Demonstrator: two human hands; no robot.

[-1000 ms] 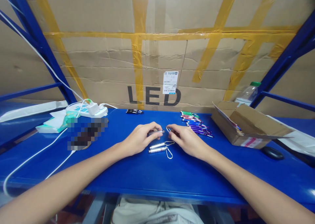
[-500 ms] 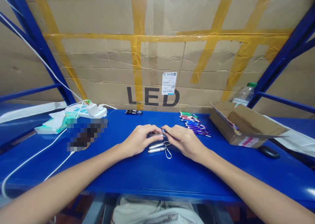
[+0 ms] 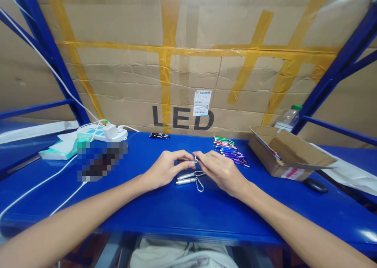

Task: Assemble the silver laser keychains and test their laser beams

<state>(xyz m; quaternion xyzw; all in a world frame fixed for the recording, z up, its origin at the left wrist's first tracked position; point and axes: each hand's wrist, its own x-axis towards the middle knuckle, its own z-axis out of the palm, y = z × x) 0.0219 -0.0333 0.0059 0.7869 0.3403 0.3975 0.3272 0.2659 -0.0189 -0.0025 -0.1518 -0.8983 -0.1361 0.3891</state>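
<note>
Between my two hands, over the blue tabletop, is a small silver keychain flashlight (image 3: 194,160), mostly covered by fingers. My left hand (image 3: 166,166) pinches its body between thumb and fingers. My right hand (image 3: 224,169) is closed on its carabiner clip end, fingertips almost meeting those of the left. Just below the hands lie two more slim silver flashlights (image 3: 185,181) with wire carabiner clips, side by side. Beyond my right hand several like ones in green, red, blue and purple (image 3: 231,151) lie in a row. A few black ones (image 3: 159,136) rest near the back edge.
An open cardboard box (image 3: 268,158) stands at the right, with a black mouse (image 3: 315,186) and a green-capped bottle (image 3: 290,118) near it. At the left are a power strip (image 3: 118,134), a tissue pack (image 3: 57,150), white cables and a blurred-out dark object (image 3: 101,162). A large carton (image 3: 123,79) walls the back.
The camera view has tilted slightly upward. Both hands keep their hold, while the clip between the fingertips has turned and shows narrower than before.
</note>
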